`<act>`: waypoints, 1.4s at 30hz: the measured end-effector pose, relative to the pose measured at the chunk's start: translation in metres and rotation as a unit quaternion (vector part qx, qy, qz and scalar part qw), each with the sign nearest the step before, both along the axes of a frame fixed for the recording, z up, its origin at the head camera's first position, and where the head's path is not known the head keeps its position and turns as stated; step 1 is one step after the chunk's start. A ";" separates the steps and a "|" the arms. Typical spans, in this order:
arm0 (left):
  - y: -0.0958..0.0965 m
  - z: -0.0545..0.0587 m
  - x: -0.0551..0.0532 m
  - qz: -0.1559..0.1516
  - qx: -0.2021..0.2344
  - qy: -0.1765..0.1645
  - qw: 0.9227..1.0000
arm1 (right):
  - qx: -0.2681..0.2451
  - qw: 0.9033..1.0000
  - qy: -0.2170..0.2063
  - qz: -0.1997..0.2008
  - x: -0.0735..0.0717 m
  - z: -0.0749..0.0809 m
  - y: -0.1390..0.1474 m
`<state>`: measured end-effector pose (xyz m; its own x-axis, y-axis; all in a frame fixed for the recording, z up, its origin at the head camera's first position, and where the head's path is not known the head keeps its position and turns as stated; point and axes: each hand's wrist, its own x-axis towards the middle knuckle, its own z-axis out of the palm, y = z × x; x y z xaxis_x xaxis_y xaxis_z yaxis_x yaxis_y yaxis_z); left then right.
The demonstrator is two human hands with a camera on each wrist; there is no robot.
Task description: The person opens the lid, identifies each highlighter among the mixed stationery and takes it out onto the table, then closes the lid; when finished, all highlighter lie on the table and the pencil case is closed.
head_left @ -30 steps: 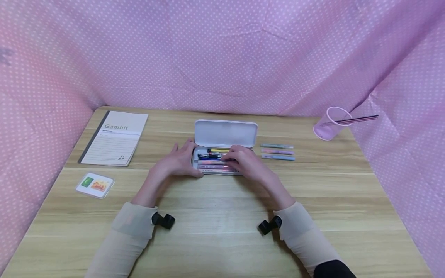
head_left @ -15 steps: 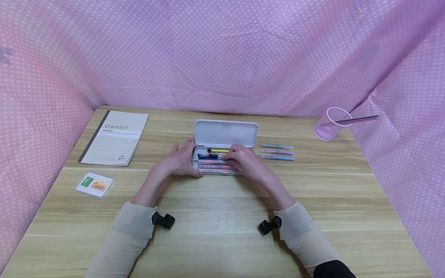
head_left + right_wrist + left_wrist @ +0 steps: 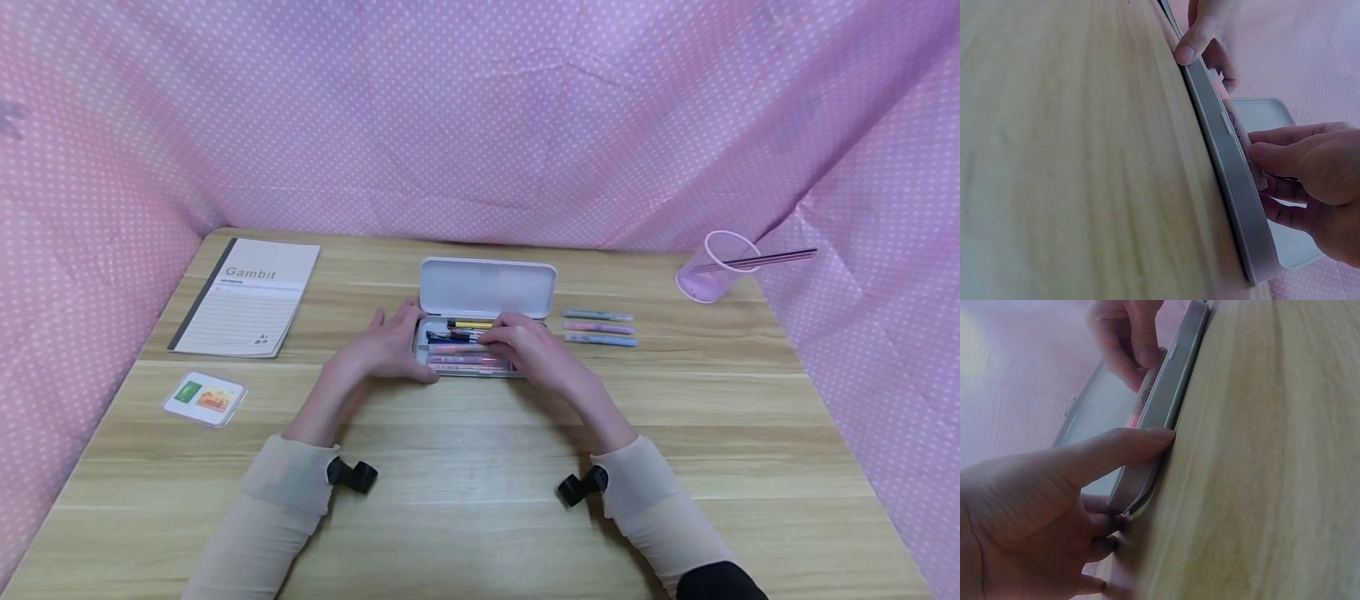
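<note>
A pale grey pencil case [image 3: 487,287] lies with its lid raised at the back. My left hand [image 3: 386,346] holds its left end, the thumb [image 3: 1160,434] on the front wall and the fingers round the end. My right hand [image 3: 528,350] reaches over the right part of the case. In the right wrist view its thumb and fingers pinch a clear pen [image 3: 1241,128] with dark print and a pinkish part, lying along the front wall. Pastel pens [image 3: 457,360] fill the front compartment; a yellow pencil [image 3: 471,324] and several dark pens lie behind, partly hidden by that hand.
Three pastel pens [image 3: 598,327] lie in a row right of the case. A pink cup [image 3: 697,283] with thin sticks [image 3: 780,258] leans at the back right. On the left are a notebook [image 3: 251,308] and a small picture card [image 3: 206,400]. Polka-dot cloth [image 3: 480,125] surrounds the table.
</note>
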<state>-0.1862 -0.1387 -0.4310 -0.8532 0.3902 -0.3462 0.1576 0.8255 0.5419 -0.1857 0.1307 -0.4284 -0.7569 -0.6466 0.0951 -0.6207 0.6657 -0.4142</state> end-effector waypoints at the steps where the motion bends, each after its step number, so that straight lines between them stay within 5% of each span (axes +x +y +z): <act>1: 0.000 0.000 0.000 0.000 0.000 0.000 1.000 | 0.001 1.000 -0.001 0.000 0.000 0.000 0.000; 24: -0.001 0.001 0.001 0.001 0.008 0.006 1.000 | -0.019 1.000 0.011 0.007 -0.003 0.001 0.008; 42: 0.000 0.003 0.002 -0.007 0.011 0.015 1.000 | -0.098 0.994 0.017 -0.042 -0.003 0.000 0.117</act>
<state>-0.1841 -0.1388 -0.4285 -0.8577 0.4088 -0.3117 0.1850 0.8111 0.5549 -0.1884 0.2480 -0.4283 -0.8011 -0.5485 0.2395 -0.5828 0.6239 -0.5206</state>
